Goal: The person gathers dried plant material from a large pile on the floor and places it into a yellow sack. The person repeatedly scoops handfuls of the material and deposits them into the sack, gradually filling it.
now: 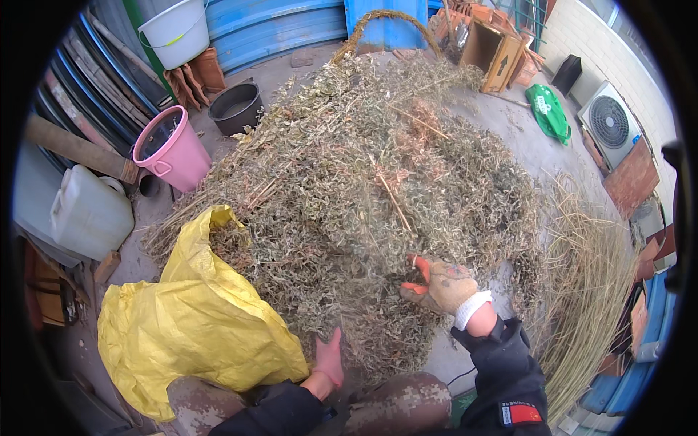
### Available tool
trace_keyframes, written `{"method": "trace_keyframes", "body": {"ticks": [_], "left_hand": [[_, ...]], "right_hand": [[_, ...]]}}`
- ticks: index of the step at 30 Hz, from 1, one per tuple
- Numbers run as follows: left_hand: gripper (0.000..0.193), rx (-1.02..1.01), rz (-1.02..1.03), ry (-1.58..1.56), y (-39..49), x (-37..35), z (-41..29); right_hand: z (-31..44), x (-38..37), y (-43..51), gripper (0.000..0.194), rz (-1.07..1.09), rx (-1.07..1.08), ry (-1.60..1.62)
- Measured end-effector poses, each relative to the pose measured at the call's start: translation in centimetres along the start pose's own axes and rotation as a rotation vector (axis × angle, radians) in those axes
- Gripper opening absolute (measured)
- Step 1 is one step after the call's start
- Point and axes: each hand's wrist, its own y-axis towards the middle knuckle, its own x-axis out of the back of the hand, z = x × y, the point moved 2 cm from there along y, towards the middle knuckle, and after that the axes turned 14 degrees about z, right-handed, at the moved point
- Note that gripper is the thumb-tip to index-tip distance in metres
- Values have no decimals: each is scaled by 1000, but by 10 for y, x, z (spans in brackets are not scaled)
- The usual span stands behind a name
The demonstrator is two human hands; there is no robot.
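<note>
A large heap of dried leafy plants (pixel 349 218) lies on the ground before me. My right hand (pixel 439 286), in a tan work glove with orange on its fingers, rests at the heap's near right side. Its thumb and fingers are spread apart, and I see nothing held between them. Low at the near edge, my left hand (pixel 329 357), in what looks like a pink glove, reaches into the plants. Leaves hide part of its fingers, so its grip is unclear. Just left of it lies a yellow woven sack (pixel 191 327), its mouth open towards the heap with dried plants inside.
A pink bucket (pixel 182 152), black tub (pixel 235 109) and white jerrycan (pixel 92 212) stand at left. Long dry stalks (pixel 583 283) lie at right. Farther back are a green bag (pixel 548 113), an outdoor air-conditioner unit (pixel 611 122) and a wooden box (pixel 488 52).
</note>
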Motion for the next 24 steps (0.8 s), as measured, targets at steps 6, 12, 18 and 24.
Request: {"method": "trace_keyframes", "body": {"ticks": [6,12,18,24], "left_hand": [[110,48,13,92,-42,-15,-42],[108,-18,164,561,-86,-27,-94],[87,-323,300,880,-130,-53,-163],[56,-882,235,1377,-143,-74,-299]], "right_hand": [[-2,93,54,46,-529,21,119],[14,74,170,36,-402,-121,-247],[-5,49,163,27,-602,-118,51],[-1,51,78,16,-758,289,156]]}}
